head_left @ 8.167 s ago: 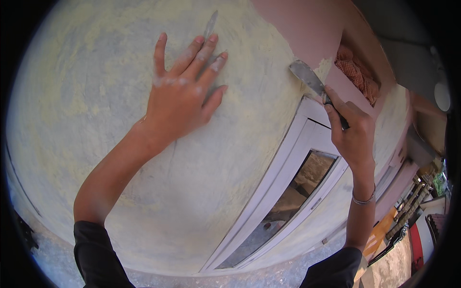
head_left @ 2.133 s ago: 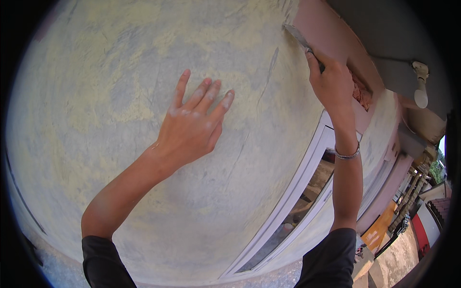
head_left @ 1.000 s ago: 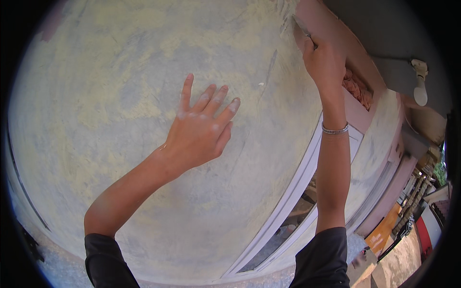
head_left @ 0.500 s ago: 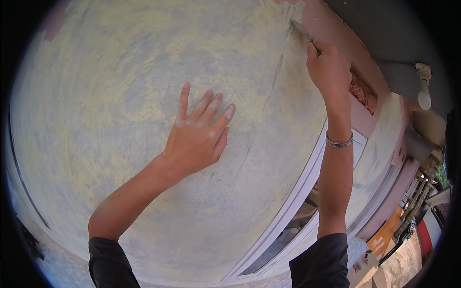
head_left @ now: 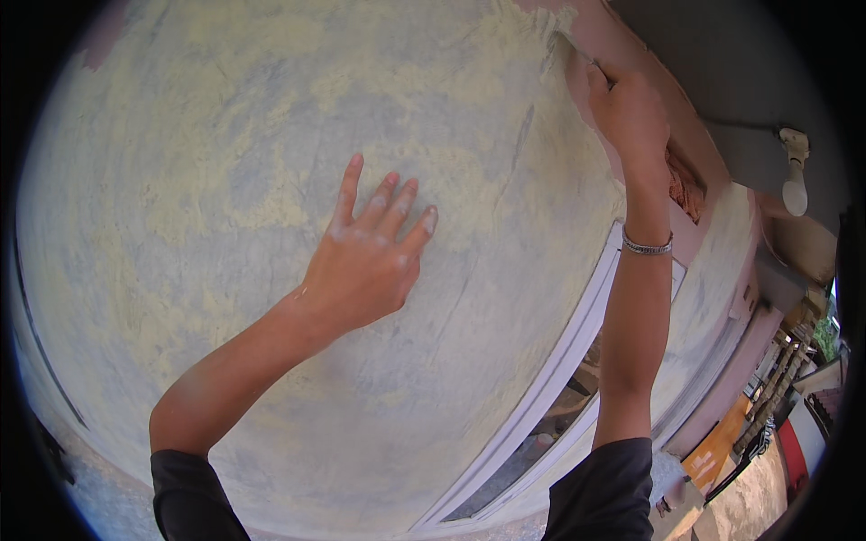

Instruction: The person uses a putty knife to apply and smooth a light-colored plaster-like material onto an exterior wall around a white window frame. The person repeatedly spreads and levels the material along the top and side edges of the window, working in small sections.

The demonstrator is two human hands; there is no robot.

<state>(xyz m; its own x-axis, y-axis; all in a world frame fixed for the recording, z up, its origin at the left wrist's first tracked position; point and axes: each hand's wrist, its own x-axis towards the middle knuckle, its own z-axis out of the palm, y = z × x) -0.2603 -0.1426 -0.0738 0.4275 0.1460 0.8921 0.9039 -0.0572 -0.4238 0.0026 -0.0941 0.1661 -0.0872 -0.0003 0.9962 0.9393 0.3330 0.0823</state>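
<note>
A wall (head_left: 298, 108) coated in patchy pale yellow and grey filler takes up most of the view. Against its middle rests my left hand (head_left: 370, 257), fingers spread and dusted with white, holding nothing. At the upper right my right hand (head_left: 631, 113) is closed around the handle of a putty knife (head_left: 574, 47). The knife's blade meets the coated wall where the filler ends and bare pink wall (head_left: 600, 32) begins. My fingers hide most of the handle. A metal bracelet (head_left: 647, 246) circles my right wrist.
A white-framed window (head_left: 541, 379) lies below my right forearm. Just right of my right wrist is a small opening with patterned reddish cloth (head_left: 686, 189). A light bulb (head_left: 795, 197) hangs from the dark ceiling (head_left: 722, 63). Orange board (head_left: 708, 455) and clutter stand at lower right.
My right hand and the putty knife have shifted slightly right and down along the filler's edge. My left hand stays nearly in place, its elbow a little farther left.
</note>
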